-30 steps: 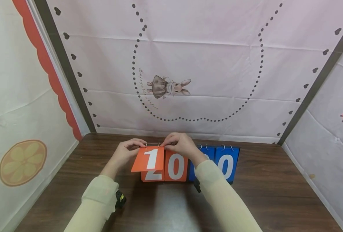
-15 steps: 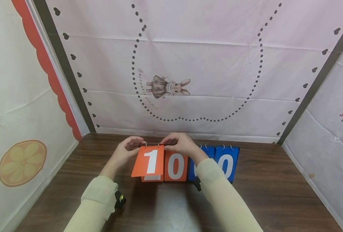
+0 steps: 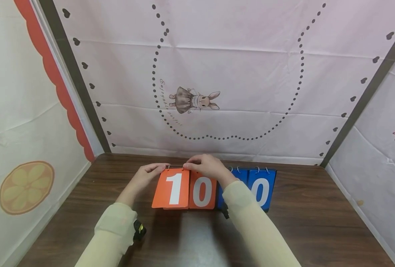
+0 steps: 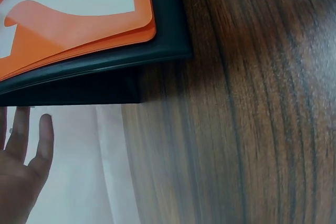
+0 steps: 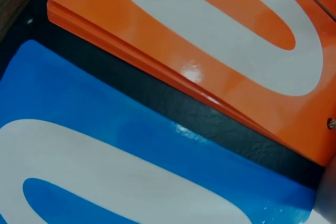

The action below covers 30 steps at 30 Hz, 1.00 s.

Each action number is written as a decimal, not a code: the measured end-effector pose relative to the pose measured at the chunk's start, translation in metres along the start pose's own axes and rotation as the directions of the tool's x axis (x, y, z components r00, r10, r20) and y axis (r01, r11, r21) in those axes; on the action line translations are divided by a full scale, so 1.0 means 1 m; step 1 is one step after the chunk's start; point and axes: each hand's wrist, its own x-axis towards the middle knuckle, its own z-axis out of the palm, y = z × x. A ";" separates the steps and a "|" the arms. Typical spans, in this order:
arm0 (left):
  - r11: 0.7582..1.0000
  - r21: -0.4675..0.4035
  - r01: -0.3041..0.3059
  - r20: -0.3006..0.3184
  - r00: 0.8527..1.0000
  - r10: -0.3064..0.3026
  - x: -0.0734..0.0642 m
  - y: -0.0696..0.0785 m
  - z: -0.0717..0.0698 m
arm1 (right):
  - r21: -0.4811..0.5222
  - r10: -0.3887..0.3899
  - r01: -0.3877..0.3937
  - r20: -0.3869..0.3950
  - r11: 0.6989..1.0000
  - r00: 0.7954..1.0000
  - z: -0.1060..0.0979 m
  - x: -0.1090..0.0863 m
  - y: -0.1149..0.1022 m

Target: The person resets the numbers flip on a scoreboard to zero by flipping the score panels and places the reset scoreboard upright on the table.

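Observation:
A tabletop flip scoreboard stands on the table, with two orange number cards on the left and two blue ones on the right. The leftmost orange card reads 1, its lower edge lifted off the stack below. Beside it an orange card shows 0. My left hand pinches the top left corner of the scoreboard, its other fingers reaching behind the black stand. My right hand pinches the top edge by the ring between the orange cards. Its forearm partly hides the inner blue card.
The brown wooden table extends around the scoreboard. A pale printed cloth wall with a rabbit figure rises behind, and more printed cloth closes in the left and right sides.
The orange 1 card has swung down over the card showing 2, hiding its number in the head view. The left fingers have shifted slightly along the top edge; the right hand barely moved.

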 end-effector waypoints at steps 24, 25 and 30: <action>0.995 0.070 -0.066 0.010 0.998 0.066 0.008 -0.004 -0.004 | -0.037 -0.019 0.019 0.019 0.999 1.000 -0.001 0.004 -0.002; 0.995 0.074 -0.073 0.010 0.997 0.072 0.008 -0.004 -0.004 | -0.035 -0.020 0.020 0.018 0.999 1.000 -0.001 0.004 -0.002; 0.993 0.085 -0.085 0.011 0.996 0.084 0.007 -0.002 -0.004 | -0.016 -0.028 0.028 -0.004 0.999 1.000 0.000 0.004 0.000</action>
